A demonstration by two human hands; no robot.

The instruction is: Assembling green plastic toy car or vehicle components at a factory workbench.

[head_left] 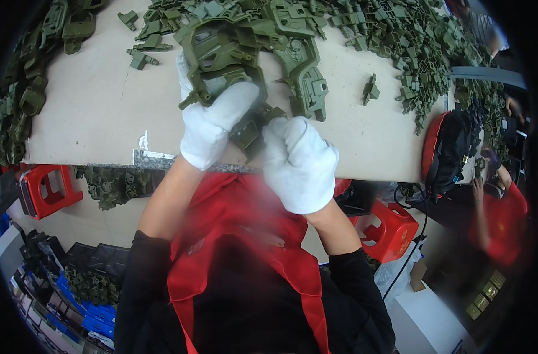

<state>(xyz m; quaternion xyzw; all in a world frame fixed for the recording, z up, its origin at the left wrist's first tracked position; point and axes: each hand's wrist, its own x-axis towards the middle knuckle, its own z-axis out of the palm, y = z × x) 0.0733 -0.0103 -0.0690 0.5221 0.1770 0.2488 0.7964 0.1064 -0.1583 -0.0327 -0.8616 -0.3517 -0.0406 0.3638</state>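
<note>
Both my hands wear white gloves. My left hand (213, 121) grips a large olive-green moulded plastic frame (222, 50) held over the near edge of the beige table (92, 112). My right hand (298, 162) is closed around the lower end of the same frame, where a small green piece (250, 131) sticks out between the two gloves. A second green frame part (307, 82) lies just behind my hands on the table.
Heaps of small green plastic parts (410, 41) cover the far and left sides of the table. Red stools (48, 189) (390, 230) stand below the table edge. A black and red bag (452, 147) hangs at right. Another person in red (496, 215) sits at right.
</note>
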